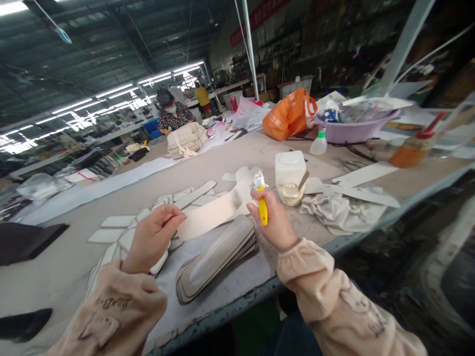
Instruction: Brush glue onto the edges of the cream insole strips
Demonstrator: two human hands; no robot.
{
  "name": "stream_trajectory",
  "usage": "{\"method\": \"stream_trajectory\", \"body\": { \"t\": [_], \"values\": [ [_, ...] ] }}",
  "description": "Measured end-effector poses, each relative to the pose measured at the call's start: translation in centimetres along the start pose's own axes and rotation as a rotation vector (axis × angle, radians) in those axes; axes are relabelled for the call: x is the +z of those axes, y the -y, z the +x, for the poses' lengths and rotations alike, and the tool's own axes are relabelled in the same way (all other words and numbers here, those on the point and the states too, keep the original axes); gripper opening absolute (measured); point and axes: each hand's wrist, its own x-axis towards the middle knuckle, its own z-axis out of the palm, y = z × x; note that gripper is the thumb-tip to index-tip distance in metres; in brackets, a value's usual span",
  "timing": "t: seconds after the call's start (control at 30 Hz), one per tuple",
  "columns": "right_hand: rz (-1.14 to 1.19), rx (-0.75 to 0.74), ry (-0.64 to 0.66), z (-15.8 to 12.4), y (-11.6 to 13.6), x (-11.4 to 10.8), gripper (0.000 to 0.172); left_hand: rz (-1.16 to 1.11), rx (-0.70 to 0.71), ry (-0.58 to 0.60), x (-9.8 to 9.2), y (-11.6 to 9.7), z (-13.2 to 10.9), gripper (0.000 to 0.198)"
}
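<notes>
My left hand point(154, 237) pinches the near end of a flat cream strip point(208, 215). The strip slants up and away across the work table, above other pieces. In my right hand point(276, 222) is a small brush point(262, 207) with a yellow handle, its tip up and coated in something white. Below the strip lies a stack of long, round-ended pale pieces point(218, 257). More such pieces point(195, 195) are spread beyond and to the left of my left hand. Right of the brush stands a white plastic container point(291, 170) with a cut opening, pale paste and a flat stick point(303, 181) inside.
A crumpled cloth point(343, 210) lies at the right. Behind are an orange bag point(287, 116), a purple basin point(356, 126), a squeeze bottle point(319, 143) and an amber bottle point(413, 151). The table edge point(237, 306) runs close to me. A co-worker point(174, 113) sits across the table.
</notes>
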Motion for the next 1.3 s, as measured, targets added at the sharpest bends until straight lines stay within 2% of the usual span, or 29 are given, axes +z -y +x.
{"method": "stream_trajectory", "body": {
  "t": [0.17,0.23,0.3,0.4,0.47,0.67,0.8,1.1,1.3],
  "values": [
    [0.343,0.085,0.003,-0.3,0.0,1.5,0.030,-0.241,-0.118,-0.202,1.1,-0.1,-4.3,0.016],
    [0.457,0.098,-0.011,-0.3,0.2,1.8,0.034,-0.314,-0.195,-0.221,1.8,0.2,-5.7,0.016],
    [0.468,0.076,-0.036,-0.2,0.3,1.9,0.037,-0.389,-0.278,-0.199,2.4,0.7,-7.1,0.018],
    [0.307,0.042,-0.052,-0.5,0.3,2.0,0.035,-0.429,-0.393,-0.122,3.3,1.6,-8.7,0.020],
    [0.143,0.022,-0.005,-0.9,0.2,2.2,0.031,-0.377,-0.437,-0.095,3.9,2.4,-9.4,0.020],
    [-0.252,0.011,0.154,-2.2,-0.6,3.0,0.023,-0.223,-0.438,-0.067,5.7,5.8,-10.0,0.022],
    [-0.313,-0.026,0.194,-2.6,-0.9,3.5,0.021,-0.127,-0.441,-0.054,6.1,6.8,-10.2,0.020],
    [-0.405,-0.041,0.253,-3.3,-1.3,4.1,0.021,0.007,-0.425,0.020,5.6,6.4,-10.4,0.022],
    [-0.417,-0.065,0.245,-3.5,-1.2,4.2,0.021,-0.055,-0.424,0.029,5.1,7.5,-10.7,0.026]
  ]
}}
